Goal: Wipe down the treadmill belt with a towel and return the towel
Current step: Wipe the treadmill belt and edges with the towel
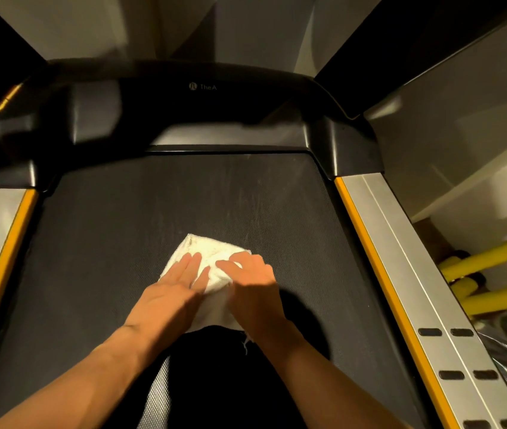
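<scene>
Towel (212,252) on belt (122,227); left hand (168,295) flat atop, right hand (255,289) grip bunching it.

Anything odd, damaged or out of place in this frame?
Nothing is spilled or askew. The towel under the left hand and right hand has loose threads fraying from its near edge, and the belt ahead shows pale, dusty streaks not yet wiped.

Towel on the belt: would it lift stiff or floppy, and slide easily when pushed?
Likely floppy: the towel bunches into soft folds between left hand and right hand. Probably light, with a loose thread trailing. May drag on the textured belt.
</scene>
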`<state>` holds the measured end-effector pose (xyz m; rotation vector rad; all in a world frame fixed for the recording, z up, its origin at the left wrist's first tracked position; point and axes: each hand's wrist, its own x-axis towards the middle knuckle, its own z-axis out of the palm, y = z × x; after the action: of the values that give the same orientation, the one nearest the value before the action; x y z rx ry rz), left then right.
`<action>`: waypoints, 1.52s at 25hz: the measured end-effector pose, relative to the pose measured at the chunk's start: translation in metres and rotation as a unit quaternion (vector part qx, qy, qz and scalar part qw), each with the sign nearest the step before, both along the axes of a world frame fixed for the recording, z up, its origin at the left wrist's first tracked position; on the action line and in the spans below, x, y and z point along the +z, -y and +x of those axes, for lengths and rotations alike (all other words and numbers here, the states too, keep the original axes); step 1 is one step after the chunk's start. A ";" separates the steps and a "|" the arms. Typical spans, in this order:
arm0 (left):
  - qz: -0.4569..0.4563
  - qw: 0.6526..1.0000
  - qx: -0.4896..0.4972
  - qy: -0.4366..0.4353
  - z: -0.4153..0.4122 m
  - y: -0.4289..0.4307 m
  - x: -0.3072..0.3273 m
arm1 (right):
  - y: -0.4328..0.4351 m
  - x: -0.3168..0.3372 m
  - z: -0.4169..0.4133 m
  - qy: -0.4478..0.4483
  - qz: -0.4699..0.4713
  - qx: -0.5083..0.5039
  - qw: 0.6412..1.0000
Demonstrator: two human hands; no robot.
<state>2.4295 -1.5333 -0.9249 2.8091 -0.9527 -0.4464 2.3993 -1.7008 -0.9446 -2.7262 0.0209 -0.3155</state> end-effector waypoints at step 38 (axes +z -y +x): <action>0.025 0.995 0.057 -0.081 0.021 0.067 -0.028 | 0.040 0.003 0.024 -0.134 -0.013 -0.078 0.988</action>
<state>2.4502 -1.6004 -0.9532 2.8020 -0.7542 -0.6784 2.4233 -1.7405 -0.9417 -2.7780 0.3065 0.0092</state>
